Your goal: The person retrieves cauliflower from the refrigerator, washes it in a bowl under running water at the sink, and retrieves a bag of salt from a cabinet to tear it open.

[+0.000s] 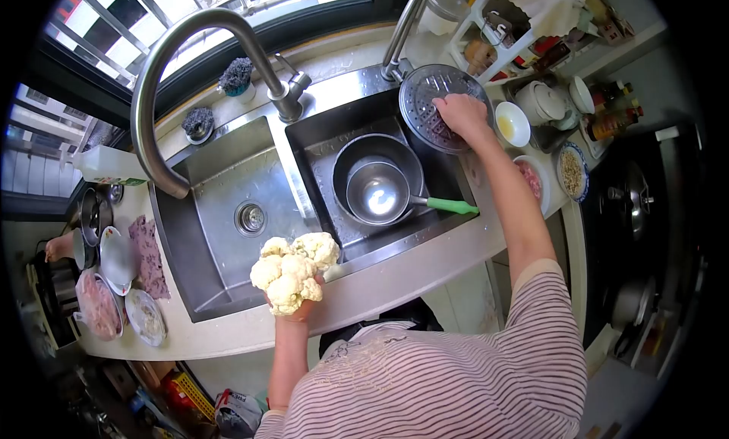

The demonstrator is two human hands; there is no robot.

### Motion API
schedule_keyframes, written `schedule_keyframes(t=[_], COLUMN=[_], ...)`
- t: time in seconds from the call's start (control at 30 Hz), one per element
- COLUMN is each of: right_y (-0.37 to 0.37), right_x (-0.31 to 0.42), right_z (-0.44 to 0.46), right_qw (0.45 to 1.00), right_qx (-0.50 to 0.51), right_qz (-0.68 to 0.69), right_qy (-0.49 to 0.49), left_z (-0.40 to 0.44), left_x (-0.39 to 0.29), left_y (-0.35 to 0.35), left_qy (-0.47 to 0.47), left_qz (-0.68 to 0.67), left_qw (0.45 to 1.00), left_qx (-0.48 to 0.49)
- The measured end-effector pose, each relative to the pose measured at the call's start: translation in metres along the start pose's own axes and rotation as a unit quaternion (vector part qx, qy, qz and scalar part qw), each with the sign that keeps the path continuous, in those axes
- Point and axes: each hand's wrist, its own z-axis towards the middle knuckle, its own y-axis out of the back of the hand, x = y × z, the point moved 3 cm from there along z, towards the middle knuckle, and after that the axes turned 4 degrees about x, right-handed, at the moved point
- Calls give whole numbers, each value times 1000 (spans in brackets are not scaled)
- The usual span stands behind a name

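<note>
Pale cauliflower (292, 273) rests in my left hand (301, 310), over the front edge of the left sink basin (228, 181); the florets hide most of the fingers. My right hand (462, 113) is closed on a round metal colander (425, 97) with holes, at the back right corner of the right basin. Inside the right basin (319, 166) sits a dark round pot (342, 160), and in it a smaller metal pan (377, 194) with a green handle (452, 206) that reaches over the basin's front right edge.
A tall curved faucet (144, 97) arches over the left basin. To the right stand a white bowl (512, 124), a dish of pink meat (529, 179), a patterned bowl (571, 172) and a stove (638, 211). Several plates (146, 317) crowd the left counter.
</note>
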Motion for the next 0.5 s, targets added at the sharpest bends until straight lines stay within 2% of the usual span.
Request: schedule_keyframes(t=[0.1,0.13,0.17,0.2,0.23,0.27,0.4,0.5], right_y=[-11,-17,-21,-22,-23,-24,-29,-31], right_x=[-6,-11,-15,-18,-21,-23,-25,-18], right_z=[15,21,25,28,30,32,29,14], right_qw=[1000,1000,1000,999,998,997,979,969], right_qx=[-15,-19,-23,-41,-60,-79,-180,-176], right_qz=[-15,-13,-12,-9,-6,-2,-34,-57], right_qy=[-7,-7,-6,-7,-9,-10,93,163], left_z=[3,3,2,4,6,7,7,3], left_x=[-12,-12,-12,-5,1,7,-11,-3], left_y=[-16,-20,-25,-25,-25,-26,-39,-43], left_qy=[31,80,122,59,11,4,35,77], left_qz=[-153,-392,-606,-382,-126,-115,-75,-289], left_qw=[988,916,784,921,992,993,996,953], left_qx=[18,37,54,58,27,22,34,53])
